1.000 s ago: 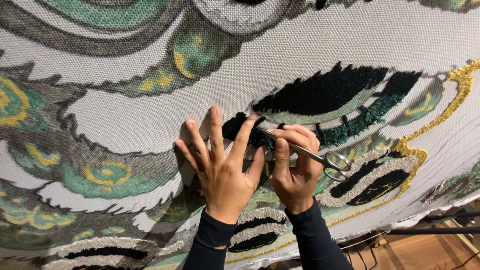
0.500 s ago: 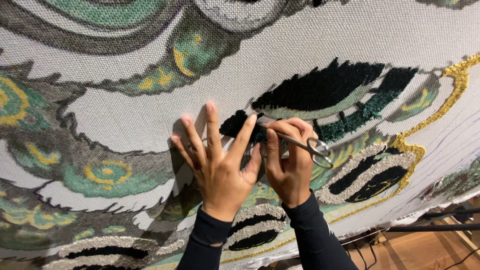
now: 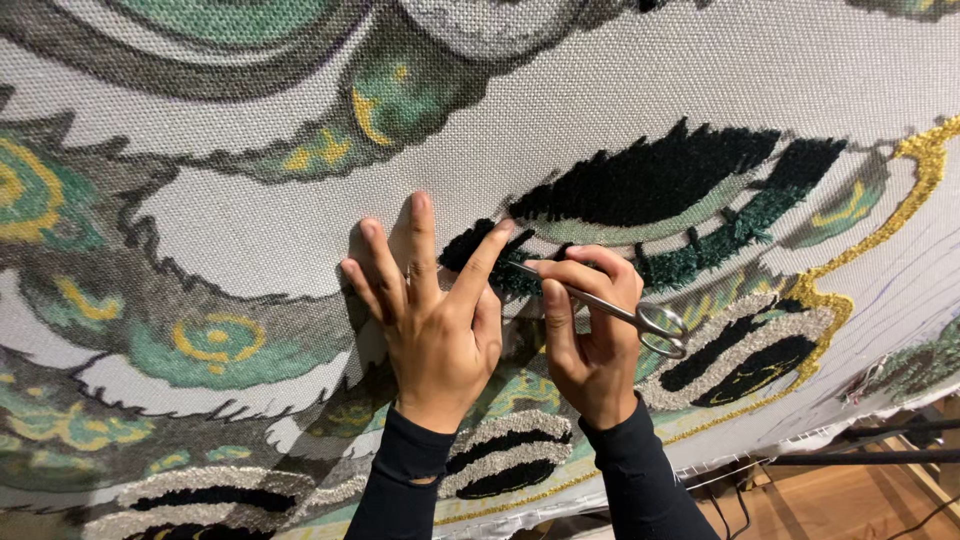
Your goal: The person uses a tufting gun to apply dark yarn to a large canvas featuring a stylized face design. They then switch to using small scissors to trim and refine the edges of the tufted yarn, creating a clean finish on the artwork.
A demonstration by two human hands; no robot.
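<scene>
Stretched pale woven backing cloth (image 3: 640,90) fills nearly the whole view, hung upright and printed with grey, green and yellow feather shapes, some of them already filled with tufted yarn.

Nearest the camera, two forearms in black sleeves (image 3: 400,480) rise from the bottom edge. The left hand (image 3: 435,320) lies flat on the cloth with its fingers spread and released, gripping nothing; it seems pressed there to steady and tauten the fabric just beside the cutting spot. Its index fingertip touches the edge of a dark green tufted patch (image 3: 480,250).

Just to the right, the right hand (image 3: 590,340) is clenched around a pair of slim silver metal scissors (image 3: 610,308). The ring handles stick out to the right of the grip, free of the fingers, while thumb and index finger pinch the shanks close to the blades, probably for finer control. The tips point left into the dark pile between the two hands; whether the blades are parted cannot be told.

Beyond the grip, upward and to the right, runs a long black and deep green tufted plume (image 3: 660,185), bordered by a gold yarn line (image 3: 915,175). Right of and below the ring handles sit grey and black looped ovals (image 3: 750,350).

Farthest right and down, past the cloth's lower edge, a strip of wooden floor (image 3: 850,505) and dark frame bars (image 3: 870,445) show. No packages, labels or signs are visible.
</scene>
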